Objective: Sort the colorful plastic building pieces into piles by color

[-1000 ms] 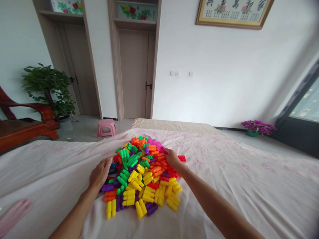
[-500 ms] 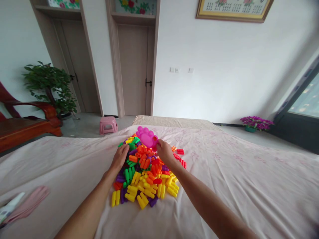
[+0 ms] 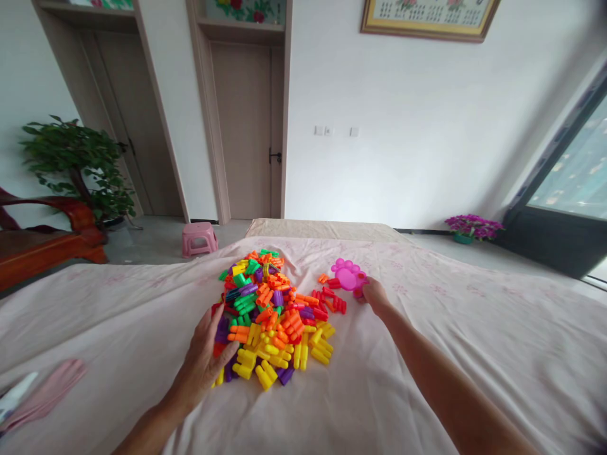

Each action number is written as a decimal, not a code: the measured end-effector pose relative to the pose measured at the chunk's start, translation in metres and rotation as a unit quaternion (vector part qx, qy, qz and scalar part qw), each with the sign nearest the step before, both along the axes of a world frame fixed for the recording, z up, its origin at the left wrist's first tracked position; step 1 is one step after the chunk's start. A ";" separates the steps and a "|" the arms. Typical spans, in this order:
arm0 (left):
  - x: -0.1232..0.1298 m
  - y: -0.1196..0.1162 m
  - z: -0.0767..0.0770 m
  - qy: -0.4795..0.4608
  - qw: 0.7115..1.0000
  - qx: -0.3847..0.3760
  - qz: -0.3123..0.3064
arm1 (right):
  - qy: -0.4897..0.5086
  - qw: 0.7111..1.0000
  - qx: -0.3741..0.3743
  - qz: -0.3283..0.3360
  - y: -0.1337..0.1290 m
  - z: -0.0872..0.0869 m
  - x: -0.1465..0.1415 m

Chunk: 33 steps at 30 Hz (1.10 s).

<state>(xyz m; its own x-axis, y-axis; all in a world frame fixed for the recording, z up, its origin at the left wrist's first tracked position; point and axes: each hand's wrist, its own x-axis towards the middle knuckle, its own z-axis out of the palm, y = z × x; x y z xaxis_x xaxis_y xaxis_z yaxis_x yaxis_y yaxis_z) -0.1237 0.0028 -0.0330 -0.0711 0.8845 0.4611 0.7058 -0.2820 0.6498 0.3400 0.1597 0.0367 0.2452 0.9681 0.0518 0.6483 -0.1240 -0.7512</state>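
A heap of bullet-shaped plastic building blocks [image 3: 265, 309] in yellow, orange, green, purple and red lies on the cloth-covered surface. At the heap's left edge, my left hand [image 3: 203, 351] rests against the blocks with thumb and fingers apart, gripping none of them. My right hand [image 3: 374, 297] is closed on the edge of a pink paw-shaped plastic piece [image 3: 348, 278] with a scalloped rim. That piece is to the right of the heap, near some loose red blocks [image 3: 334, 302]. My right fingertips are partly hidden behind the piece.
The pale floral cloth [image 3: 427, 354] is wrinkled. A pink cloth [image 3: 52, 392] and a white tube [image 3: 16, 395] lie at the left. Beyond are a pink stool [image 3: 200, 239], a wooden chair [image 3: 61, 234], a leafy plant [image 3: 80, 164] and purple flowers [image 3: 474, 225].
My right hand has carried the pink piece from above the heap out to the right. My left hand has come nearer along the heap's left side. The view has shifted slightly.
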 end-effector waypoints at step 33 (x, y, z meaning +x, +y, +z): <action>-0.024 0.054 0.010 -0.203 0.967 -0.030 0.148 | -0.139 0.979 0.112 0.100 0.085 0.034 -0.163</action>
<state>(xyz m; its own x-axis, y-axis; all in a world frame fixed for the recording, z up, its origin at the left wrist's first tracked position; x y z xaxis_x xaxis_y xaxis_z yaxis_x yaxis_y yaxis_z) -0.1477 0.0569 -0.0230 -0.4899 0.8220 0.2905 0.4324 -0.0603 0.8997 0.1769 0.2451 0.0705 -0.0026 0.9521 0.3057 0.8265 0.1742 -0.5353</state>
